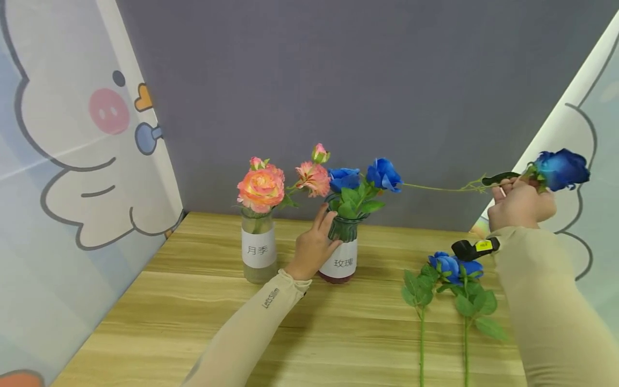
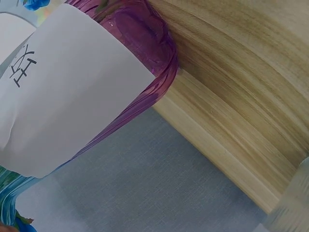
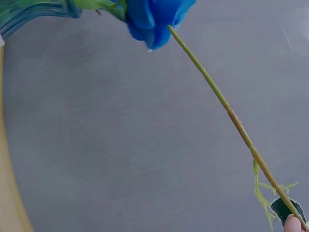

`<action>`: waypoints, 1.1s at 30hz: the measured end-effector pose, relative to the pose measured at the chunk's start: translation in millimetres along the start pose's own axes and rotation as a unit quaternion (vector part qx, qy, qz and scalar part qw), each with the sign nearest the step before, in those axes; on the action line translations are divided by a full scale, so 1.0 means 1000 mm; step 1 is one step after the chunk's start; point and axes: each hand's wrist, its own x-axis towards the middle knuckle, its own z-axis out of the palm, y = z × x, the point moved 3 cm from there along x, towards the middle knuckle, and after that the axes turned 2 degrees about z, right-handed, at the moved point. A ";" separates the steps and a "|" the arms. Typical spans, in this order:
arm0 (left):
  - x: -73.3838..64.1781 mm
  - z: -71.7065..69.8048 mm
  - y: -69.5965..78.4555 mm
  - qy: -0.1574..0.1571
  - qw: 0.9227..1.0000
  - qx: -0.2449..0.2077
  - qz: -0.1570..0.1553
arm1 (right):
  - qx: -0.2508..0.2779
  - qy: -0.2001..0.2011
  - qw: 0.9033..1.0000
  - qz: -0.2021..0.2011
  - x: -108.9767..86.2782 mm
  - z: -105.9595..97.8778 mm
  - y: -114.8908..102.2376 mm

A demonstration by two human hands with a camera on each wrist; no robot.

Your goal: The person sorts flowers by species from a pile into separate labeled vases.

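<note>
My right hand [image 1: 519,204] holds a blue rose [image 1: 561,169] by its stem just below the bloom, raised at the right. Its thin stem [image 3: 229,111] points left, the cut end overlapping a blue bloom in the right wrist view. My left hand [image 1: 314,242] rests with fingers extended against the left side of a ribbed glass vase [image 1: 344,232], fingertips near its rim. The vase has a white label [image 2: 72,92], a teal neck and a purple base. Blue roses [image 1: 384,174] and green leaves stand in it.
Left of that vase stands a clear labelled vase [image 1: 258,273] with pink-orange flowers [image 1: 261,188], one spray leaning right. Two more blue roses [image 1: 447,266] with long stems lie on the wooden table [image 1: 193,317] at the right. A grey panel [image 1: 314,97] rises behind.
</note>
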 end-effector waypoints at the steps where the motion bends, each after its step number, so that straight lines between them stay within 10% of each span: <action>1: 0.000 -0.001 0.000 0.002 1.000 0.001 0.001 | 0.003 -0.004 1.000 -0.002 -0.003 0.003 -0.002; 23: -0.001 -0.001 0.000 0.011 1.000 -0.007 0.002 | -0.109 -0.100 0.987 -0.058 -0.041 0.022 0.011; 33: -0.001 -0.001 0.000 0.009 1.000 -0.004 -0.004 | -0.169 -0.165 0.951 -0.198 -0.064 0.023 0.045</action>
